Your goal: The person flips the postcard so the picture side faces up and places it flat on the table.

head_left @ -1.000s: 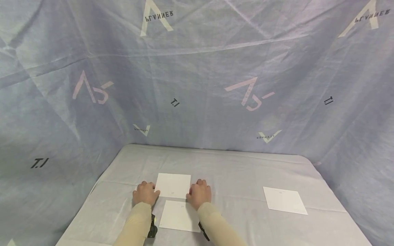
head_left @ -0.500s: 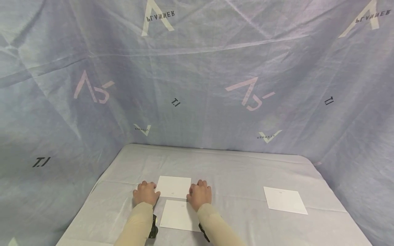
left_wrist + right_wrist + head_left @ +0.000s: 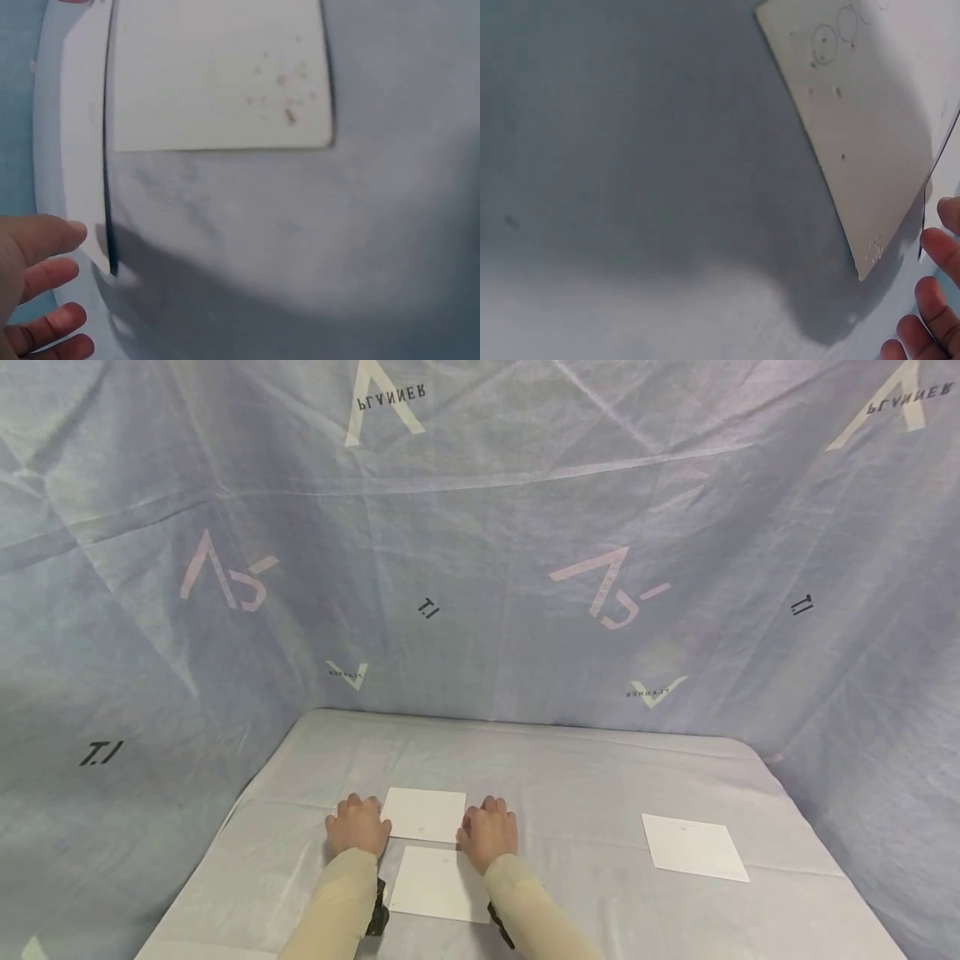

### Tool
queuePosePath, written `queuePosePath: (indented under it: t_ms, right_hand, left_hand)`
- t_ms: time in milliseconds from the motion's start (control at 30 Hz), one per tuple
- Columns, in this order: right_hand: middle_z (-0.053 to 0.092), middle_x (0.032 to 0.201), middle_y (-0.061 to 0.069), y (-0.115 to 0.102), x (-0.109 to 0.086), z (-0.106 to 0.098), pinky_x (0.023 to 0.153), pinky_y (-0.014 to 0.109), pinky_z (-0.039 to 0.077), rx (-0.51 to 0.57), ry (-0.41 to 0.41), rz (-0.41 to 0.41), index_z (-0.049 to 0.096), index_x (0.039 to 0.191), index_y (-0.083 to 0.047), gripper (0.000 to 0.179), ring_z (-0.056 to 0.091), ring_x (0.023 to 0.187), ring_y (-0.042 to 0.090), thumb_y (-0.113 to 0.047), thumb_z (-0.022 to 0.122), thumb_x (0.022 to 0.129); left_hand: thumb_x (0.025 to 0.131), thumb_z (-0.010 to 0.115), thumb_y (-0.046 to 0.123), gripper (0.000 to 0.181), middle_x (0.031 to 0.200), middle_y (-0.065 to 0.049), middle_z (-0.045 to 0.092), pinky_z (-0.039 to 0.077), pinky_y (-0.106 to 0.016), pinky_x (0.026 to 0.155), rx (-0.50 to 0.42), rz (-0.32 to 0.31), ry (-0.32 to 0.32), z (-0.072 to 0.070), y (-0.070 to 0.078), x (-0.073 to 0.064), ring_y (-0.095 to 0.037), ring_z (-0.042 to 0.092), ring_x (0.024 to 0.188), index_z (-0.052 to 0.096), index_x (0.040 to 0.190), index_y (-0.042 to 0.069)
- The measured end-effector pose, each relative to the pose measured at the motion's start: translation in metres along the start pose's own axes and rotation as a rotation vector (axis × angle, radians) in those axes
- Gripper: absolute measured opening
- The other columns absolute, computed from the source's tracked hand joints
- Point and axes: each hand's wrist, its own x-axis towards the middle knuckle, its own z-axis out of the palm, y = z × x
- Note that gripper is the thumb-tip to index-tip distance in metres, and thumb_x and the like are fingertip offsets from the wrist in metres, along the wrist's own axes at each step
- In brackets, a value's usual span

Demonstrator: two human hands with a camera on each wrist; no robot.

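Two white boards lie one behind the other on the cloth: a far board (image 3: 424, 815) and a near board (image 3: 438, 883). At the far board's left edge is my left hand (image 3: 357, 827), fingers spread, its thumb (image 3: 64, 234) over the board's corner. My right hand (image 3: 489, 835) is at the opposite edge with fingers curled, thumb and index finger pinching the board's side. Beneath the wrists, the near board lies partly behind the right forearm. It shows faint circles in the right wrist view and small brown marks in the left wrist view.
Another white board (image 3: 695, 847) lies apart on the right side of the grey cloth-covered table (image 3: 570, 785). Printed grey fabric (image 3: 495, 643) hangs behind the table and along both sides.
The far board's back edge has come down slightly since a second ago. My left hand has shifted slightly forward and its fingers have spread; my right hand has barely moved.
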Motion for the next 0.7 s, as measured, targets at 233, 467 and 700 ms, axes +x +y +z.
queuePosePath:
  t_ms: [233,467,700]
  right_hand:
    - [0.059,0.085,0.003,0.006,0.003,-0.007,0.071,0.036,0.044,0.014,0.006,0.015,0.076,0.084,-0.012,0.007,0.052,0.086,0.021,-0.018,0.079,0.084]
    - [0.06,0.091,0.004,0.017,0.005,-0.015,0.077,0.039,0.046,0.044,-0.025,0.06,0.077,0.091,-0.013,0.01,0.053,0.092,0.022,-0.021,0.079,0.086]
    - [0.061,0.094,0.005,0.026,0.005,-0.025,0.078,0.04,0.047,0.059,-0.03,0.073,0.077,0.094,-0.013,0.014,0.054,0.093,0.023,-0.025,0.08,0.087]
  left_hand:
    - [0.083,0.077,0.015,0.029,0.101,-0.022,0.064,0.047,-0.055,0.083,-0.03,0.022,0.017,-0.008,0.012,0.003,-0.039,0.061,0.099,0.073,0.108,0.0]
    - [0.084,0.079,0.017,0.028,0.103,-0.02,0.066,0.047,-0.054,0.081,-0.09,0.043,0.047,-0.01,0.028,0.007,-0.038,0.063,0.099,0.074,0.108,0.003]
    - [0.086,0.079,0.02,0.029,0.106,-0.019,0.066,0.046,-0.054,0.083,-0.119,0.062,0.035,-0.015,0.047,0.009,-0.038,0.063,0.103,0.074,0.11,0.006]
